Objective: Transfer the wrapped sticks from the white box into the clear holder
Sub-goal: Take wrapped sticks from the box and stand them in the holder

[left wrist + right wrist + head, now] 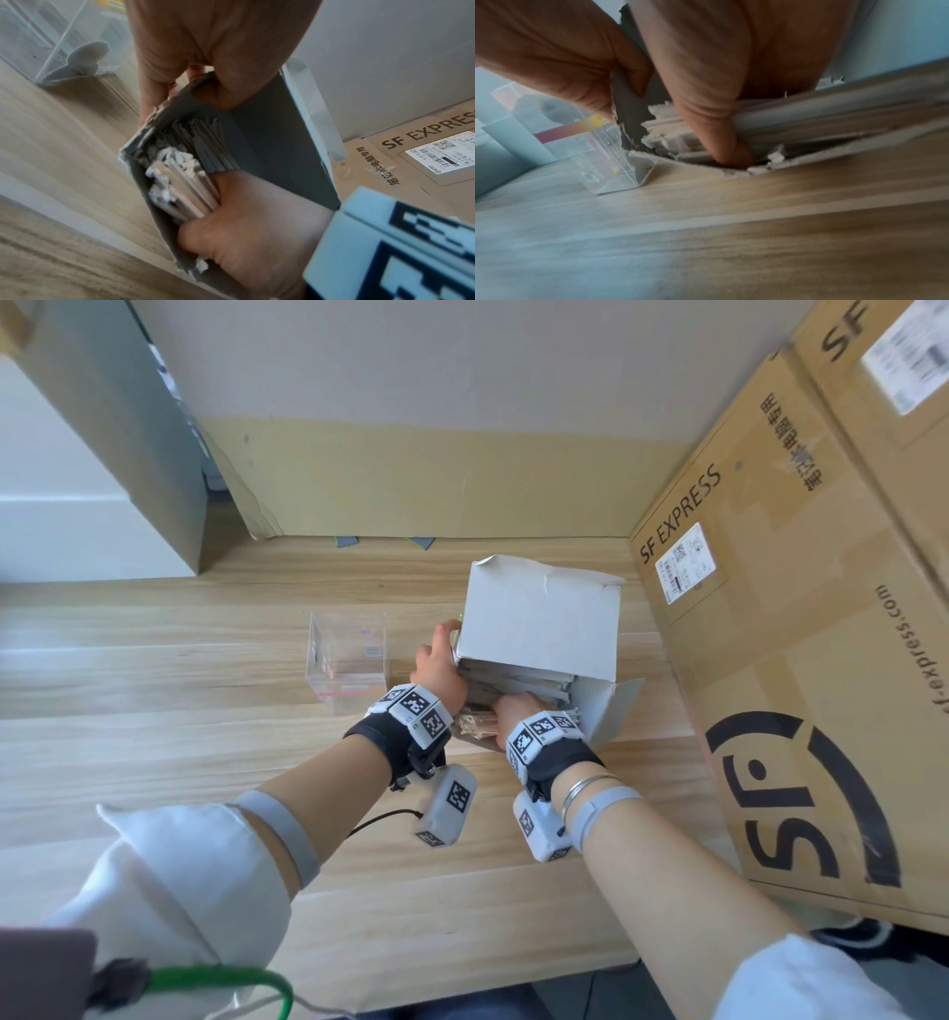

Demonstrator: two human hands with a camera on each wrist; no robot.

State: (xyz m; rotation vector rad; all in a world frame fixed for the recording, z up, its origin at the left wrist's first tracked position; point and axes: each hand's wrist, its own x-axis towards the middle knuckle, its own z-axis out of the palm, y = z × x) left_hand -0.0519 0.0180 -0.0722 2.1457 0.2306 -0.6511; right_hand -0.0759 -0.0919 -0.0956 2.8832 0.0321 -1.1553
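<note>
White box [539, 618]: matt card, rectangular, lying on its side at centre frame of the head view, torn open end toward the wearer, ragged edges. Contents: wrapped sticks [513, 683], thin, flat, paper-sleeved, packed lengthwise; a few bare wooden ends showed in the left wrist view [190, 194].

Left hand [439, 667]: gripped the box's left wall, thumb inside, fingers outside, as the left wrist view showed.

Right hand [513, 711]: reached into the opening, closed round a bundle of sticks; its fingers were hidden in the head view, the thumb pressing the bundle only in the right wrist view [721, 125].

Clear holder [349, 660]: glossy transparent plastic, square-walled, upright just left of the box; contents hard to make out.

Surface: pale wood-grain table [205, 737]. Right edge: SF Express cardboard carton [770, 660], cut off.
</note>
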